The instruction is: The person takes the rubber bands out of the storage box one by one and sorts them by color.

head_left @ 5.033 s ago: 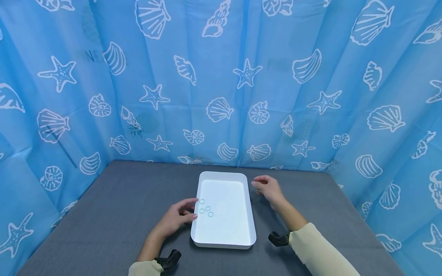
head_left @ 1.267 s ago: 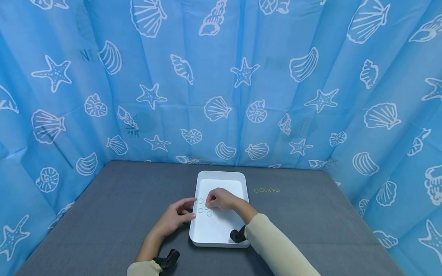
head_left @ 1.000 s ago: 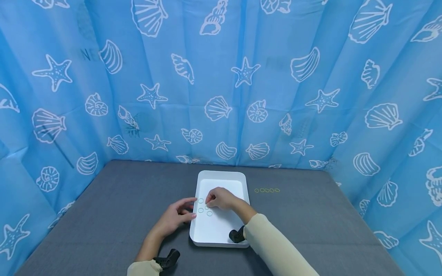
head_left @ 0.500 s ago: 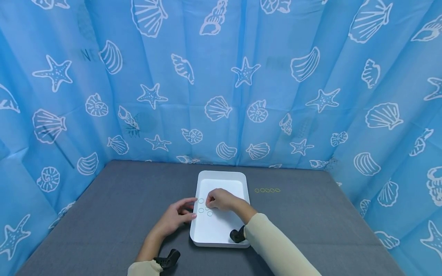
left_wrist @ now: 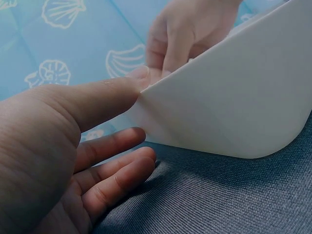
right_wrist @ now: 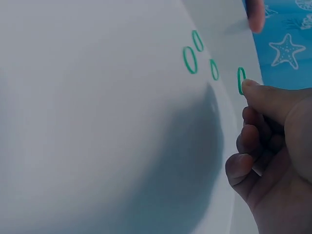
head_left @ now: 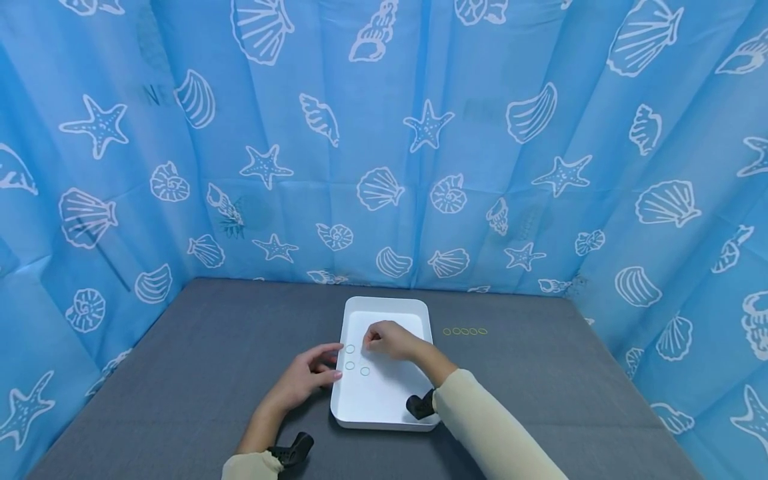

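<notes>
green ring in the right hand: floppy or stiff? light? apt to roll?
The green ring looks very thin, so it's probably light. Pinched at one edge by the right hand, it shows no clear sag, so likely it roughly holds its shape. Rolling seems unlikely: the three other green rings lie flat in the white tray.

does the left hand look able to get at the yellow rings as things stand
Probably not straight across: the white tray and the right hand lie between the left hand and the yellow rings.
</notes>
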